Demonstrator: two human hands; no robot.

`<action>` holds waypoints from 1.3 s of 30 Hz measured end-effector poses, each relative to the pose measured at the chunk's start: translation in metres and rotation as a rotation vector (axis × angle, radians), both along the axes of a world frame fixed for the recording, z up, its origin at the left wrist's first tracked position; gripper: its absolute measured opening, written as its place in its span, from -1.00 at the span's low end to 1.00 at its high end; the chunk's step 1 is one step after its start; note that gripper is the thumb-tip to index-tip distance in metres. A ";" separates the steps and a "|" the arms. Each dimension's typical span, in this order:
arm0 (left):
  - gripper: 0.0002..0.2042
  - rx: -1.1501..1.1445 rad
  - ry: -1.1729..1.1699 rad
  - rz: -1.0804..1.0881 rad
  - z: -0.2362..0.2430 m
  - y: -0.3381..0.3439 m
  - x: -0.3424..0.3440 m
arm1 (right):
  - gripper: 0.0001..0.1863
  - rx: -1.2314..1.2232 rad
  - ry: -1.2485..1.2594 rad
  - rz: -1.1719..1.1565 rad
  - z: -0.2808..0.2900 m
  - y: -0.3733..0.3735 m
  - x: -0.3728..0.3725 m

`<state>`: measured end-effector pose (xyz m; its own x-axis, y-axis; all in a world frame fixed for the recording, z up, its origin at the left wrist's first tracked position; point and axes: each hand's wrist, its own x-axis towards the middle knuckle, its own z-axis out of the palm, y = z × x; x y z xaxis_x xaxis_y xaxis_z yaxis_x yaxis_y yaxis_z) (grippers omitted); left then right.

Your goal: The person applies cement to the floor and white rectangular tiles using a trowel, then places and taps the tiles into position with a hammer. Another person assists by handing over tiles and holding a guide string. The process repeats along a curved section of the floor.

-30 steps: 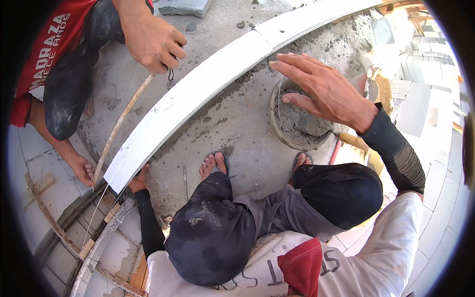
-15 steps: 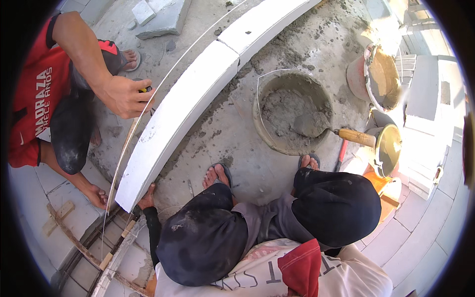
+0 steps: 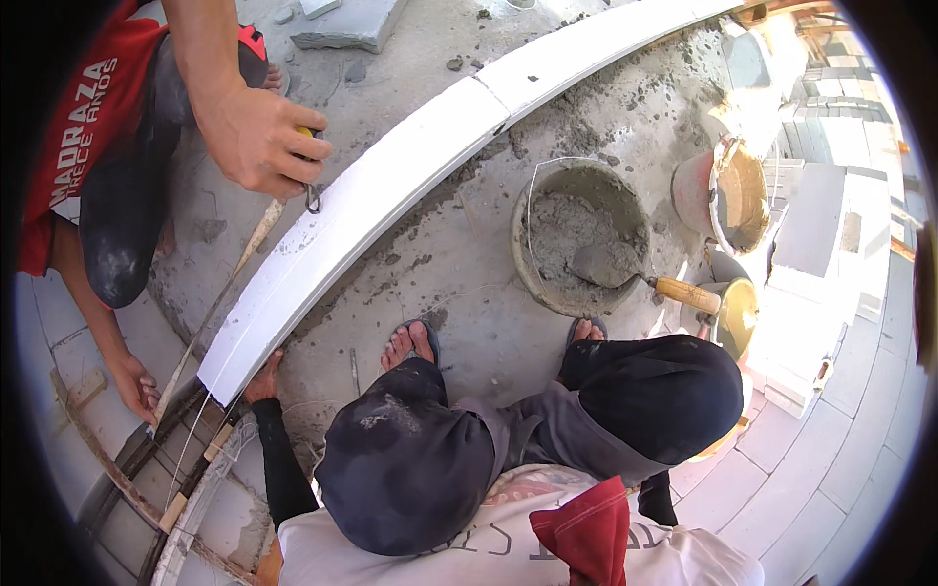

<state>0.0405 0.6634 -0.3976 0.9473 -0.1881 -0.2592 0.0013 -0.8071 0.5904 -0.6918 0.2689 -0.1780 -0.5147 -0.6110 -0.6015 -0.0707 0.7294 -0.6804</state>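
Observation:
At the lower end of the long curved white block [image 3: 362, 186], my left hand [image 3: 264, 379] grips its underside, fingertips partly hidden. My right hand is out of sight; only dark sleeve [image 3: 655, 498] shows below my right knee. Across the block, a co-worker's upper hand [image 3: 269, 146] holds a small yellow-and-dark object [image 3: 309, 131] at the top of a thin wooden strip [image 3: 230, 278]. The co-worker's lower hand [image 3: 137, 389] is beside that strip's lower end. A thin string runs down from the block's end.
A bucket of mortar [image 3: 528, 254] with a wooden-handled trowel [image 3: 684, 296] sits right of my feet, near two more buckets [image 3: 689, 190] and stacked pale blocks [image 3: 801, 225]. Grey slab pieces [image 3: 347, 29] lie at the top. A trench with bars and wooden pieces [image 3: 166, 459] is at lower left.
My right hand, raised over the mortar bucket a second ago, has dropped out of view. The co-worker's upper hand moved down and left, then slightly up and right. My left hand stays at the block.

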 end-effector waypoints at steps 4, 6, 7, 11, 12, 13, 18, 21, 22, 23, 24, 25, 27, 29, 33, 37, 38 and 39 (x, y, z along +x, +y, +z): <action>-0.17 0.077 -0.102 -0.068 -0.015 0.009 0.005 | -0.61 -0.158 0.317 0.184 0.074 -0.031 -0.007; -0.20 0.018 0.033 -0.065 -0.016 0.004 0.008 | -0.60 -0.264 0.445 0.323 0.105 -0.053 0.010; -0.21 0.048 0.014 -0.063 -0.017 0.004 0.004 | -0.60 -0.319 0.493 0.433 0.120 -0.070 0.026; -0.24 0.097 -0.040 -0.077 -0.010 0.014 0.007 | -0.55 -0.391 0.575 0.948 0.153 -0.147 0.180; -0.25 0.067 -0.032 -0.079 -0.020 0.006 0.004 | -0.58 -0.426 0.456 1.114 0.153 -0.168 0.198; -0.23 0.077 -0.020 -0.097 -0.023 0.004 0.006 | -0.59 -0.398 0.566 1.238 0.147 -0.182 0.225; -0.16 0.060 0.016 -0.137 -0.026 0.008 0.015 | -0.68 -0.480 0.575 1.696 0.116 -0.211 0.356; -0.31 0.200 -0.140 -0.228 -0.036 0.021 0.023 | -0.70 -0.626 0.566 1.762 0.081 -0.219 0.407; -0.32 0.185 -0.105 -0.208 -0.039 0.024 0.020 | -0.70 -0.671 0.591 1.786 0.070 -0.223 0.413; -0.34 0.164 -0.070 -0.193 -0.042 0.019 0.018 | -0.71 -0.643 0.605 1.831 0.070 -0.230 0.416; -0.36 0.144 -0.036 -0.179 -0.044 0.015 0.017 | -0.71 -0.613 0.618 1.874 0.071 -0.237 0.416; -0.36 0.158 -0.056 -0.191 -0.045 0.019 0.018 | -0.71 -0.581 0.613 1.920 0.069 -0.239 0.418; -0.35 0.186 -0.097 -0.218 -0.048 0.025 0.023 | -0.72 -0.656 0.551 1.839 0.072 -0.229 0.416; -0.32 0.140 0.016 -0.179 -0.051 0.011 0.015 | -0.73 -0.683 0.552 1.775 0.069 -0.227 0.410; -0.29 0.134 -0.057 -0.182 -0.035 0.022 0.009 | -0.74 -0.569 0.648 1.969 0.069 -0.232 0.424; -0.27 -0.018 0.012 -0.126 -0.021 -0.001 0.001 | -0.76 -0.603 0.553 1.993 0.081 -0.197 0.433; -0.23 -0.027 0.054 -0.131 -0.018 -0.007 0.003 | -0.77 -0.604 0.526 2.015 0.080 -0.189 0.438; -0.19 0.015 0.020 -0.158 -0.008 -0.033 0.001 | -0.78 -0.633 0.563 2.073 0.074 -0.187 0.441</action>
<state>0.0412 0.6306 -0.4053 0.9009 -0.3303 -0.2817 -0.1147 -0.8070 0.5794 -0.2512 0.0816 -0.1038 0.9029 -0.3589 -0.2368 -0.4250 -0.8281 -0.3656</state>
